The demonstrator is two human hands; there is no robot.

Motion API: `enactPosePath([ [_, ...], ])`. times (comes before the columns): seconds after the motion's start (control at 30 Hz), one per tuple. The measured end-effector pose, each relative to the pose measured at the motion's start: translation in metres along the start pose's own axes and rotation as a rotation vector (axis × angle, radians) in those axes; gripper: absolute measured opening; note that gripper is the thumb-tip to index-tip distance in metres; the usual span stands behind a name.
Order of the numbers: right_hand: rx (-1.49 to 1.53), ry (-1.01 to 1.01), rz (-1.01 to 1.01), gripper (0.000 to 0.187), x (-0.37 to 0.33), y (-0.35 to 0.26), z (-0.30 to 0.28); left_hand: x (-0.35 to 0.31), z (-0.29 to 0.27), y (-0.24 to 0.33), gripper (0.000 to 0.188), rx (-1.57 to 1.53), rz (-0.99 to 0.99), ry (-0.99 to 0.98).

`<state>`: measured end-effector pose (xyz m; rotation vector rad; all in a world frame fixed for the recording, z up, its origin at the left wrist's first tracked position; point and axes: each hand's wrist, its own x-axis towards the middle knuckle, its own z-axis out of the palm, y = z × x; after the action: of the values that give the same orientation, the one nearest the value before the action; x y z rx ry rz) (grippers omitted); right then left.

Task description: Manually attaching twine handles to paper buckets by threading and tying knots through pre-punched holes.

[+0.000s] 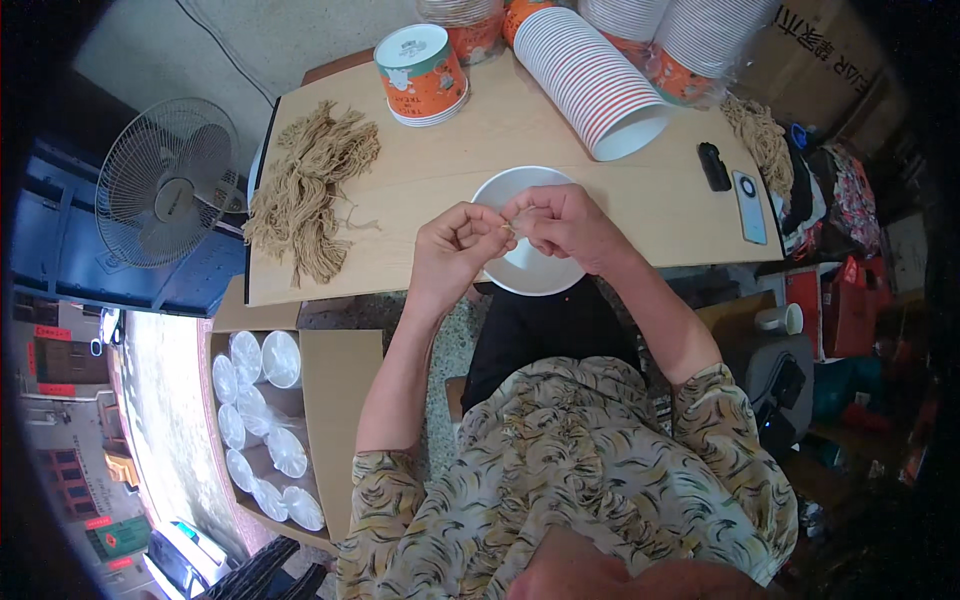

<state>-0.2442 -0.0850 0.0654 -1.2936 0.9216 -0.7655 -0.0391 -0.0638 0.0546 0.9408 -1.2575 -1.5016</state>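
Observation:
Both of my hands meet over a white paper bucket (pixel 532 272) that sits at the table's front edge with its mouth up. My left hand (pixel 462 248) is closed in a pinch, thumb against fingers. Fingertip to fingertip with it, my right hand (pixel 567 228) is pinched as well. Between them shows a tiny tan bit that looks like string (pixel 510 229); most of it is hidden by the fingers. A loose heap of tan string (pixel 310 190) lies at the left of the table. Farther back, an orange and green printed paper bucket (pixel 425 85) stands upside down.
A long stack of white paper buckets (pixel 590 80) lies on its side at the back, with more stacks behind. At right are a phone (pixel 748 207), a black object (pixel 714 167) and more string (pixel 757 135). A carton (pixel 330 400) of wrapped buckets and a fan (pixel 170 185) stand left.

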Motion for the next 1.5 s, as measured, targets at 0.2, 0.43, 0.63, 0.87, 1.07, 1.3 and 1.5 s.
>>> enactPosePath([
  [0.2, -0.054, -0.066, -0.066, 0.016, 0.000, 0.002, -0.007, 0.001, -0.002, -0.001, 0.009, 0.042, 0.003, -0.041],
  [0.43, -0.086, -0.167, -0.135, 0.008, 0.002, 0.004, -0.011, -0.001, -0.002, 0.001, 0.009, 0.157, -0.048, -0.033],
  [0.63, 0.059, -0.172, -0.039, 0.009, -0.002, 0.004, -0.010, -0.002, -0.002, 0.001, 0.012, 0.078, -0.043, -0.025],
  [0.87, 0.130, -0.074, -0.009, 0.020, -0.004, 0.007, -0.013, -0.001, 0.000, 0.000, 0.012, 0.007, -0.067, -0.006],
  [1.07, -0.036, -0.088, -0.094, 0.016, -0.001, 0.006, -0.009, 0.000, 0.002, 0.005, 0.012, 0.013, -0.095, -0.023],
  [1.3, 0.056, -0.053, -0.075, 0.013, -0.002, 0.011, -0.011, 0.002, 0.000, 0.001, 0.013, -0.032, -0.093, -0.045],
  [1.5, -0.010, -0.016, -0.076, 0.011, -0.008, 0.005, -0.001, -0.004, -0.001, 0.003, 0.013, -0.064, -0.155, -0.036],
])
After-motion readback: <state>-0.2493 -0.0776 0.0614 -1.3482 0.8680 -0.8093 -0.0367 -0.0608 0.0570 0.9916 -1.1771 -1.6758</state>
